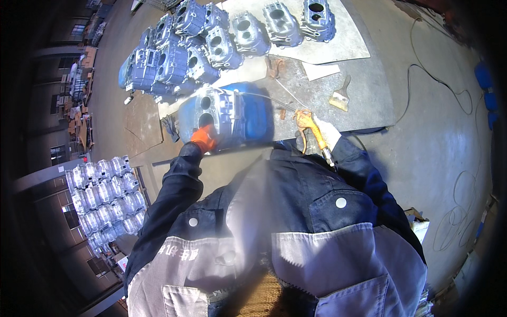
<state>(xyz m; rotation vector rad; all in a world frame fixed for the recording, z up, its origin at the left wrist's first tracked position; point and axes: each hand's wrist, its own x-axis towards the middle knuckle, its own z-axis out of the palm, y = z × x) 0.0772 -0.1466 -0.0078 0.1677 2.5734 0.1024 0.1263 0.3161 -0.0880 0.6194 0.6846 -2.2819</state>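
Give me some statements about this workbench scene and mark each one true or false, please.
1. The left hand wears an orange glove and rests on a metal casting. True.
2. The right hand holds a paintbrush. False: it holds an orange air gun with a thin long nozzle; the brush lies apart on the bench.
3. The casting under the left hand sits on a blue drum. True.
4. Only one casting is on the bench. False: many more castings stand in rows behind it.
5. A cable lies in loops on the floor to the right. True.
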